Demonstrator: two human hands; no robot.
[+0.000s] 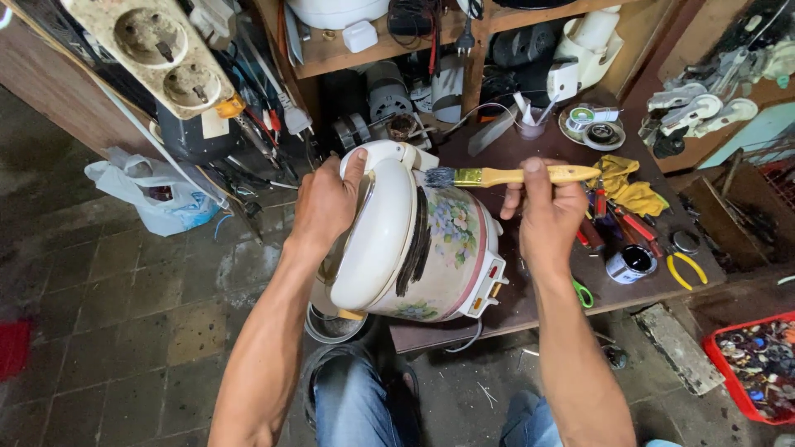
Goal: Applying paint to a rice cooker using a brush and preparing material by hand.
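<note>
Person's seated at a low dark table (530,302), w/ a white floral rice cooker (431,248) tipped on its side at the table's near-left edge, partly over the lap. Left hand (327,203) is clamped on the cooker's white lid, thumb up by the handle, steadying it. Right hand (546,211) pinches a yellow-handled paintbrush (513,175), bristles dark & touching the cooker's upper side.

Progress, as I judge it: a couple of dark smeared strokes run down the seam btw lid & body; the flowered wall and base look untouched, so brushing seems only partly done, most of the surface left.

Room to move is tight. Right of the brush hand lie red-handled tools (617,223), a small open tin (631,263), yellow pliers (687,269) & a yellow rag (629,186), all near. Cooker overhangs the table edge; a metal bowl (331,324) sits on the floor just below. Shelves crowd the back; open floor only to the left.
</note>
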